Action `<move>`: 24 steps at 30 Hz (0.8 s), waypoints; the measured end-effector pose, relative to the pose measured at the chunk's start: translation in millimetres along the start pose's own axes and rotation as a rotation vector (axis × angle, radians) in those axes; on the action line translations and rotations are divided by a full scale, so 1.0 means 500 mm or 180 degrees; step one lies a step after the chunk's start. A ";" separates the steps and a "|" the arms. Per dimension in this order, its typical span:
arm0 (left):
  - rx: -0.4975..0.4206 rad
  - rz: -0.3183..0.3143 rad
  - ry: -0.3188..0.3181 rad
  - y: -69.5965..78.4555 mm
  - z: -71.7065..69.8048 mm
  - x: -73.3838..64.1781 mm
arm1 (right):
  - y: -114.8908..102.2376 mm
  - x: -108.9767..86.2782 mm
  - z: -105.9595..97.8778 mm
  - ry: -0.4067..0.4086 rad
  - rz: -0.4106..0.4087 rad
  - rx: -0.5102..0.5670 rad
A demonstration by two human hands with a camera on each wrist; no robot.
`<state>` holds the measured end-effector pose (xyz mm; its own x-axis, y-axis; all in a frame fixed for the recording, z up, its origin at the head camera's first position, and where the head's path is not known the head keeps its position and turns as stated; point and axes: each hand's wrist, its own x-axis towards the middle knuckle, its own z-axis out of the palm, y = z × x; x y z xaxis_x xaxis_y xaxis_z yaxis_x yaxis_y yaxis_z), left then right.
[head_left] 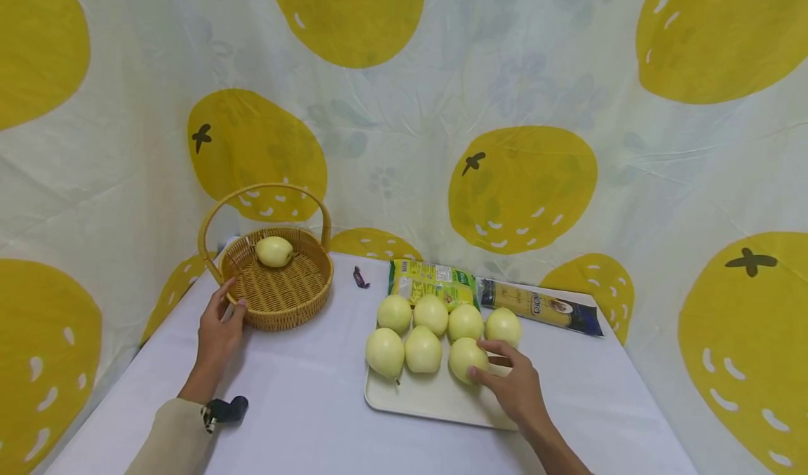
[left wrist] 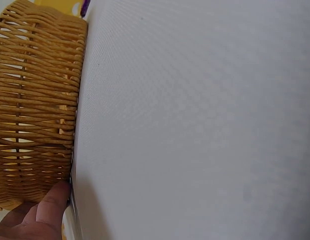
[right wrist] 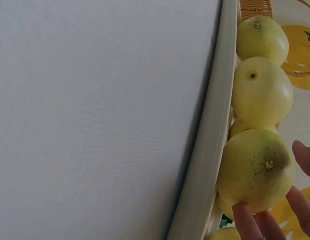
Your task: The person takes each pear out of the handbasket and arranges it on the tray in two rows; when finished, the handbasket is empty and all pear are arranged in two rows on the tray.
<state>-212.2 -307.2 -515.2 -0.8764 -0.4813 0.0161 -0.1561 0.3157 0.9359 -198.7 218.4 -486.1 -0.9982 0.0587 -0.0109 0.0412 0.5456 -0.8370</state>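
In the head view, my left hand [head_left: 221, 328] holds the near left side of a round wicker basket [head_left: 290, 317] with an arched handle. In the left wrist view, a fingertip rests low on the woven wall, by the tablecloth. One pale yellow pear [head_left: 274, 251] lies inside the basket toward the back. On the right, my right hand [head_left: 514, 380] has its thumb and fingers around the front-right pear [head_left: 467, 359] of a white tray [head_left: 435, 401]. That pear's speckled end [right wrist: 255, 170] faces the right wrist camera. Several more pears [head_left: 423, 350] sit in two rows on the tray.
Behind the tray lie a yellow and green bag [head_left: 429, 278] and a long blue and gold packet [head_left: 543, 306]. A small dark purple wrapped piece [head_left: 360, 277] lies right of the basket. A fruit-patterned curtain [head_left: 391, 145] hangs behind the white-covered table [head_left: 303, 405].
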 end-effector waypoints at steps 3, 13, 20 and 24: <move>0.0000 -0.0027 0.0006 0.001 0.000 0.000 | 0.002 0.002 0.001 0.0028 -0.0003 -0.0017; 0.0029 -0.0064 0.0038 0.001 0.002 0.003 | -0.001 -0.002 0.015 -0.0028 -0.0124 0.0044; 0.0017 -0.0033 0.0029 -0.002 0.002 0.004 | -0.001 -0.007 0.013 -0.0047 -0.0085 0.0035; 0.0027 -0.0002 0.0033 -0.002 0.001 0.005 | 0.001 -0.006 0.009 -0.0046 -0.0071 0.0019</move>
<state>-214.5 -308.2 -516.1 -0.8715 -0.4899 0.0192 -0.1606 0.3224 0.9329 -195.9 214.8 -489.0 -0.9994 0.0346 0.0000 0.0187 0.5416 -0.8404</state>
